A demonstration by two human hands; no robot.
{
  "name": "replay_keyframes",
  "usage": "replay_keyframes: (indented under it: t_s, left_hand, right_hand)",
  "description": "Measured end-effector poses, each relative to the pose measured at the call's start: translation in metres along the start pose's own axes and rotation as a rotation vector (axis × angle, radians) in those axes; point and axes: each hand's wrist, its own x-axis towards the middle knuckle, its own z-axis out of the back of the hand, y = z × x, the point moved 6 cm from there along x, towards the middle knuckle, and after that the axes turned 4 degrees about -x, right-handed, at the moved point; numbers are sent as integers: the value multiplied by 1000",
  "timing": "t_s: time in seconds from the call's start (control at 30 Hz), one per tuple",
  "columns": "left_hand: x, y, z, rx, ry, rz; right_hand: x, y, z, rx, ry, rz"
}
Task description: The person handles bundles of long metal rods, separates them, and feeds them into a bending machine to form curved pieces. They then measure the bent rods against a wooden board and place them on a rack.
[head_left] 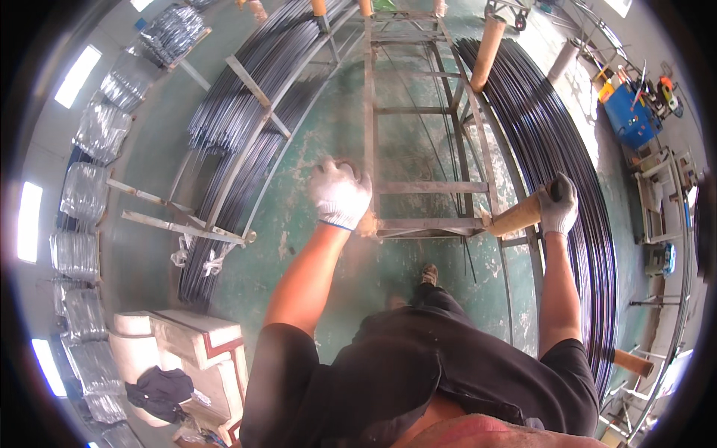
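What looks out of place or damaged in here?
The green floor around the metal frame shows pale patches, so it looks worn. At lower left, a dark cloth lies crumpled on pale furniture, looking tossed there.

Head-worn fisheye (left of pair) looks down, close above black shirt (392, 362).

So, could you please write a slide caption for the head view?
Gloved left hand by a metal rack, right hand at a brown tube beside dark rods.
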Motion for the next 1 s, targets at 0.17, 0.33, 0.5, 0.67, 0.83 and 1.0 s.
replay_keyframes:
  t_s: [0.17,0.33,0.5,0.67,0.83,1.0]
  left_hand:
    - [17,-1,-3,-16,-46,37]
    - [5,1,-2,-37,-97,17]
    - [-9,1,15,-95,-114,-53]
    - [-21,7,20,-153,-147,-93]
    - [-21,14,23,-160,-114,-121]
    - [-20,8,17,-105,-153,-181]
  right_hand:
    - [11,-2,-12,45,12,7]
    - [9,-7,-12,68,59,-65]
    - [-8,-13,3,104,50,-119]
    - [-21,-28,5,128,56,-185]
    - [-32,-18,13,129,69,-265]
    - [-24,-32,3,112,58,-140]
